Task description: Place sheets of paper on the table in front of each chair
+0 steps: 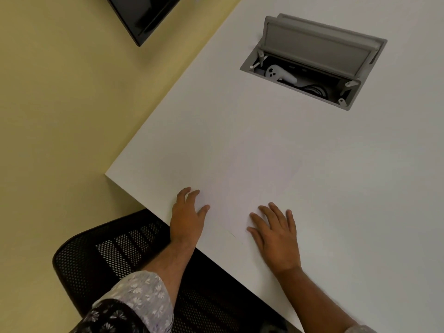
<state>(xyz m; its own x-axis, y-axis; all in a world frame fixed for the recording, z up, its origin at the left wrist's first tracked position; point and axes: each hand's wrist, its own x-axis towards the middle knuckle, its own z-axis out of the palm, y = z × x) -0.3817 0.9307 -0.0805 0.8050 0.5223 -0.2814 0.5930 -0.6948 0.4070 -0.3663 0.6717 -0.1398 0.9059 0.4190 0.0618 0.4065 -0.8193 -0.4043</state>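
White table (312, 176), yellow floor. Sheet of paper (262, 186) lies flat before the mesh chair (115, 255) — your left hand (187, 217) and right hand (276, 236) rest spread on it, gripping nothing. This seat looks done; others out of view.

A white table (336, 164) with a white sheet of paper (254, 183), barely distinguishable in tone. A grey cable box (312, 58) with a black interior holds a white controller (278, 74). The floor (60, 116) is pale yellow. A black mesh chair (115, 251). The sleeve (141, 294) is lilac with white flowers over a dark floral print.
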